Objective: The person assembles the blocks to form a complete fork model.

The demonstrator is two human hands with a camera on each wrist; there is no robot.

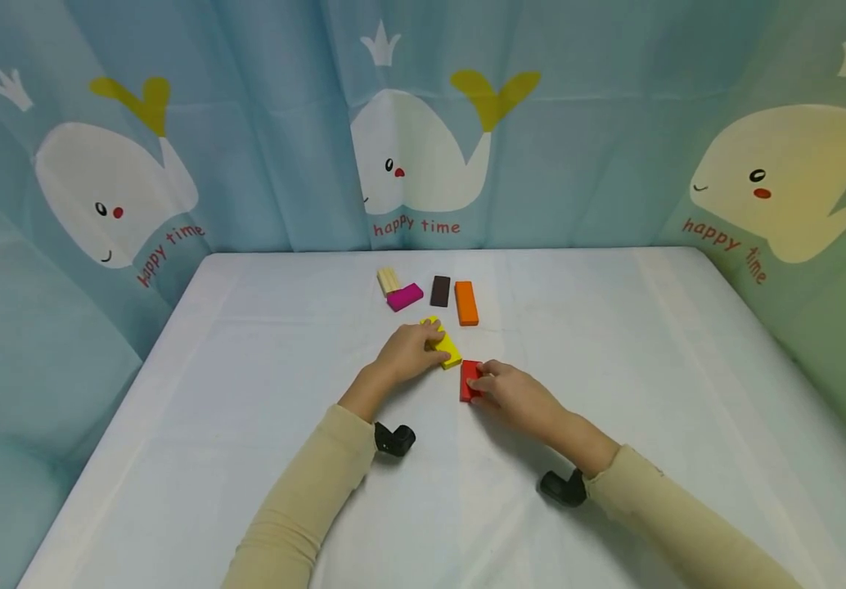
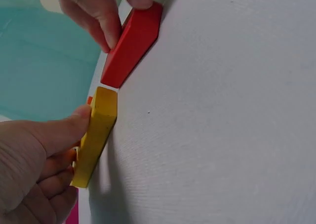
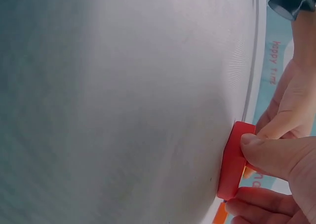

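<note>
The left hand [image 1: 407,353] pinches a yellow block [image 1: 447,347] between thumb and fingers, the block lying slanted on the table. Just to its right, the right hand [image 1: 517,394] holds a red block [image 1: 470,381] by its sides. In the left wrist view the yellow block [image 2: 98,130] and the red block [image 2: 132,46] stand end to end with a narrow gap. The right wrist view shows the right thumb on the red block [image 3: 232,164], the fingers at its lower end; the left hand [image 3: 291,103] is behind it.
Beyond the hands lie an orange block [image 1: 466,303], a dark brown block [image 1: 440,291], a magenta block [image 1: 404,297] and a cream ridged piece [image 1: 389,281]. A white cloth covers the table [image 1: 261,327]; a blue curtain [image 1: 261,123] with whales hangs behind.
</note>
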